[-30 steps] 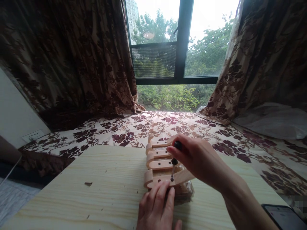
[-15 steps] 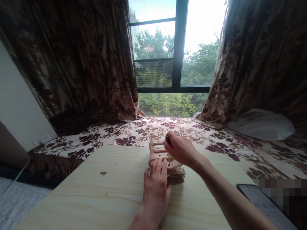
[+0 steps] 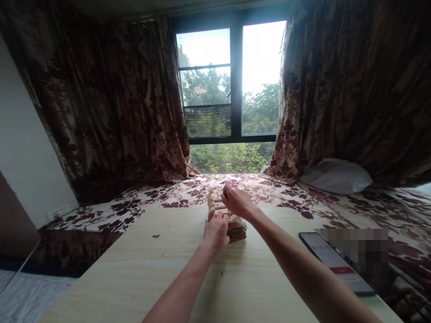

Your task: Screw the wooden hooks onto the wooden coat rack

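Observation:
A small slatted wooden piece [image 3: 220,206] with dark screw holes lies near the far edge of the pale wooden tabletop [image 3: 141,269]. Under its near end is a brown, layered bundle [image 3: 238,231], which I cannot name for sure. My left hand [image 3: 215,232] grips the near end of the slatted piece, fingers bent over it. In my right hand [image 3: 239,202], closed above the piece, is a screwdriver [image 3: 225,193] with a dark handle. Its thin shaft points down to a slat, its tip close to my left fingertips.
A phone [image 3: 325,253] with a lit screen lies at the table's right edge. Small dark scraps [image 3: 155,236] are scattered on the left. Beyond is a flower-patterned cloth [image 3: 141,197], with a white plastic bag [image 3: 336,175] by the curtain.
My view has tilted up and pulled back. My left fingers, flatter on the slats before, are now bent at the near end. My right hand still holds the screwdriver upright over the piece.

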`<control>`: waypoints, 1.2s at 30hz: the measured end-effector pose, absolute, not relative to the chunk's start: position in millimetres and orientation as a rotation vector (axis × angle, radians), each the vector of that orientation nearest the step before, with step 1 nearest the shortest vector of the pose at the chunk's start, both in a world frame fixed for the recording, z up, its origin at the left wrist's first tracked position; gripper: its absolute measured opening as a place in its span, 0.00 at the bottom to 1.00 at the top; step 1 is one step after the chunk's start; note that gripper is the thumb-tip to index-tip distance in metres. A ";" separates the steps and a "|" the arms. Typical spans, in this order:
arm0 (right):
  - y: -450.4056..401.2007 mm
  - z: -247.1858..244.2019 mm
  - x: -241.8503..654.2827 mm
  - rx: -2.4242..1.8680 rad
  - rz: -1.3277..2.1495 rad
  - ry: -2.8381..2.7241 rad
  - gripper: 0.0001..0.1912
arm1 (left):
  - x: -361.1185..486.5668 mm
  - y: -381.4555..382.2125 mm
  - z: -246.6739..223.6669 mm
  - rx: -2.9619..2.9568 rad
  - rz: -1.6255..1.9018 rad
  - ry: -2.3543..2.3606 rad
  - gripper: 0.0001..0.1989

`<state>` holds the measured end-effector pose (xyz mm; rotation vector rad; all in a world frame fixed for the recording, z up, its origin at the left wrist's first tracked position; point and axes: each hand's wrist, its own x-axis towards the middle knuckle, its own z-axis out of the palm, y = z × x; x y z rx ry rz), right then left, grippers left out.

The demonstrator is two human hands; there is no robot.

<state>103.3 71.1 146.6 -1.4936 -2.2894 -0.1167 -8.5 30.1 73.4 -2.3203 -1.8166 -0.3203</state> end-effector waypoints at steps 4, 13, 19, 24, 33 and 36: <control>65.8 145.9 105.4 -1.532 -0.104 -2.251 0.17 | -6.0 22.4 72.3 -2.305 -0.318 -1.792 0.18; 41.6 146.8 111.7 -1.505 -0.123 -2.226 0.17 | 1.1 3.4 71.3 -2.263 -0.331 -1.784 0.18; -16.8 140.5 126.0 -1.382 -0.129 -2.319 0.13 | 10.8 -64.2 57.7 -2.227 -0.412 -1.841 0.18; -54.4 139.6 141.6 -1.293 -0.099 -2.414 0.11 | 9.5 -102.3 47.5 -2.276 -0.456 -1.860 0.29; -38.1 165.2 148.0 -1.273 -0.131 -2.568 0.12 | 9.3 -116.4 34.9 -2.298 -0.500 -1.775 0.30; -35.3 169.1 147.3 -1.258 -0.157 -2.636 0.14 | 3.5 -111.8 35.7 -2.315 -0.501 -1.734 0.29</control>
